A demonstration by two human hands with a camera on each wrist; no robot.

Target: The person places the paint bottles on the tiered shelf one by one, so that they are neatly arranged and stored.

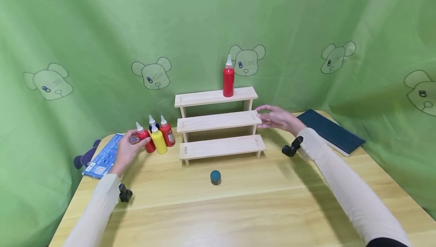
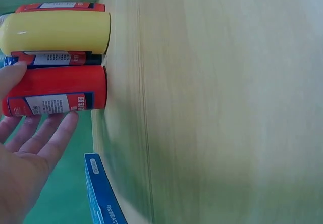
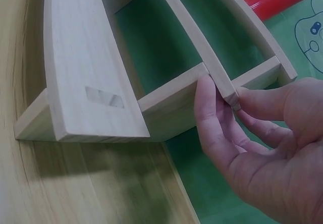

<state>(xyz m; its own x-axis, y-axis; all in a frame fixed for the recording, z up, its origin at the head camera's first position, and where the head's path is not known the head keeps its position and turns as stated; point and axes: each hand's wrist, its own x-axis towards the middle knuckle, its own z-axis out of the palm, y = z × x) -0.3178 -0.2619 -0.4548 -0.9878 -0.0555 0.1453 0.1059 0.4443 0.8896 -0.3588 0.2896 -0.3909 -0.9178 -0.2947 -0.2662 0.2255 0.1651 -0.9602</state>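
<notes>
On the left, my left hand (image 1: 127, 149) holds a red paint bottle (image 1: 146, 141) with a white pointed cap, thumb on one side and fingers on the other. Close against it stand a yellow bottle (image 1: 158, 141), a second red bottle (image 1: 168, 133) and a dark blue bottle (image 1: 152, 121), partly hidden. My right hand (image 1: 277, 119) grips the right end of the middle step of a three-tier wooden rack (image 1: 221, 147). In the right wrist view, thumb and fingers pinch that board end (image 3: 222, 80). Another red bottle (image 1: 228, 82) stands upright on the top step.
A small dark teal jar (image 1: 215, 177) sits on the table (image 1: 238, 209) before the rack. A blue flat pack (image 1: 103, 160) lies at the left edge, beside a purple shape (image 1: 89, 155). To the right lies a dark green book (image 1: 330, 131). A green curtain (image 1: 197, 19) hangs behind.
</notes>
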